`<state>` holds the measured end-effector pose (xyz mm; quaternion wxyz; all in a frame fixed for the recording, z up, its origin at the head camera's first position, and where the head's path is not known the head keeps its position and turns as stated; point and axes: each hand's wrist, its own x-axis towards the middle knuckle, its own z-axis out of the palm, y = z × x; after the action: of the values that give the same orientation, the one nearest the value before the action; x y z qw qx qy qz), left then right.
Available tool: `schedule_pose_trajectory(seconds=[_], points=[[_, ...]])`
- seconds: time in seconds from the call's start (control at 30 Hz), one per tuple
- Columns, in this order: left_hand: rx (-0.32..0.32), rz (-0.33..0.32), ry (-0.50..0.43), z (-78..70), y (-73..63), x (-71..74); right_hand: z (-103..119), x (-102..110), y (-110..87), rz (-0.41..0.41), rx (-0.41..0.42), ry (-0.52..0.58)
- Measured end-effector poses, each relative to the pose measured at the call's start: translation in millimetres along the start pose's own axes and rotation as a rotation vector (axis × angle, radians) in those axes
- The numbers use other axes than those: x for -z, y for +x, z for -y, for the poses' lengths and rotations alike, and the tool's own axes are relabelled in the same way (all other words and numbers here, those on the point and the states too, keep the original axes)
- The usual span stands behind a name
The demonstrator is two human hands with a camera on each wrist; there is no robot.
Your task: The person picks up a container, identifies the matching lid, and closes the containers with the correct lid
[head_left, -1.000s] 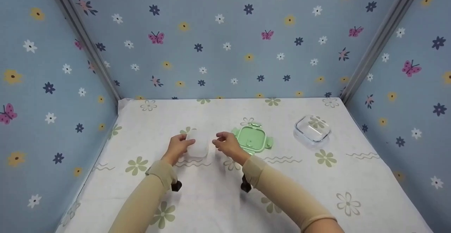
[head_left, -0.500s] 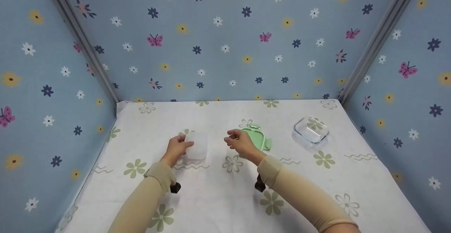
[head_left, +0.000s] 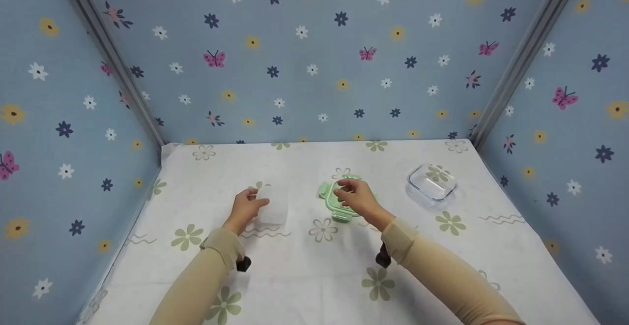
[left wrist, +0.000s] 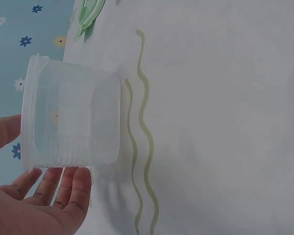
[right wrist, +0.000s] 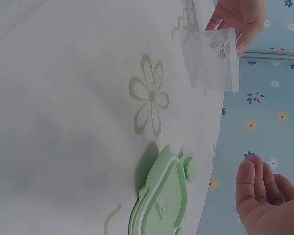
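Observation:
A translucent plastic container [head_left: 276, 207] with a lid stands on the table. My left hand [head_left: 245, 210] grips its left side; in the left wrist view the thumb is at the lid's edge and the fingers lie along the container wall [left wrist: 76, 117]. To the right, above a green clip-on lid [head_left: 342, 216], hovers my right hand [head_left: 362, 199], fingers loosely curled and holding nothing. That hand covers part of the green lid in the head view. In the right wrist view, the green lid [right wrist: 164, 210] lies on the cloth, apart from the right hand [right wrist: 272, 200].
A square clear glass dish [head_left: 432, 197] sits farther right on the table. White cloth with leaf and flower prints [head_left: 314, 276] covers the tabletop. Blue patterned walls [head_left: 314, 44] enclose the back and both sides.
My right hand has moved right, away from the plastic container, and now hangs over the green lid. The left hand keeps its hold on the container in the same place.

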<state>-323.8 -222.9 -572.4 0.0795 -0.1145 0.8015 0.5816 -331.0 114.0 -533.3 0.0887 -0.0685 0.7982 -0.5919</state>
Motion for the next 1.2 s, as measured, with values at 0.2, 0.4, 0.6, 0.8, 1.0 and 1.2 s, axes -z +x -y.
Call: schedule_pose_trajectory(seconds=[0.2, 0.4, 0.6, 0.8, 1.0, 1.2], points=[[-0.003, -0.007, -0.008, -0.9, 2.4, -0.5, -2, 16, -5.2, -0.027, -0.006, 0.011], [-0.009, -0.006, -0.001, -1.2, 4.8, 1.0, -6, 31, -7.6, -0.052, -0.016, 0.022], [-0.058, -0.029, 0.065, -2.2, 4.9, 1.3, -12, 44, -10.7, -0.075, -0.016, 0.024], [-0.146, -0.059, 0.151, -5.1, -0.5, 2.4, -16, 53, -15.9, -0.102, -0.03, -0.003], [-0.193, -0.084, 0.189, -12.2, -3.4, 3.5, -18, 63, -19.3, -0.131, -0.029, -0.017], [-0.247, -0.122, 0.193, -20.3, -6.0, 3.8, -23, 74, -22.8, -0.172, -0.017, -0.024]])
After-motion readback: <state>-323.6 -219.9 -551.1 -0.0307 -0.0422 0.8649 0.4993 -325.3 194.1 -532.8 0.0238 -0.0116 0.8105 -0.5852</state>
